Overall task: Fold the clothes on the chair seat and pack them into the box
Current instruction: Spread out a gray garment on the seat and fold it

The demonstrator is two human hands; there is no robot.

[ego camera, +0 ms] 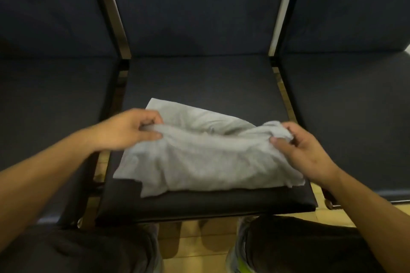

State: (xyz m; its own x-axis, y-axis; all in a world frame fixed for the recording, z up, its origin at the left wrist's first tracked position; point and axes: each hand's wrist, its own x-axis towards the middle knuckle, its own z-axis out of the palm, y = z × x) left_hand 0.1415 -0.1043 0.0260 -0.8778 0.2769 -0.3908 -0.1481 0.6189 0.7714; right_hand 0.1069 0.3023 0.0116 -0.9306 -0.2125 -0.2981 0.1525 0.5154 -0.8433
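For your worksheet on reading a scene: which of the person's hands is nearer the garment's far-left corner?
Left. The left hand grips the grey garment just below that corner; the right hand grips its opposite side.

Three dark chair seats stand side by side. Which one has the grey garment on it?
The middle seat: the grey garment lies on its front half, gripped by the left hand and right hand. The side seats hold no garment.

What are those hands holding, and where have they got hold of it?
Both grip the grey garment lying on the chair seat. The left hand pinches its raised fold at the left end, the right hand at the right end.
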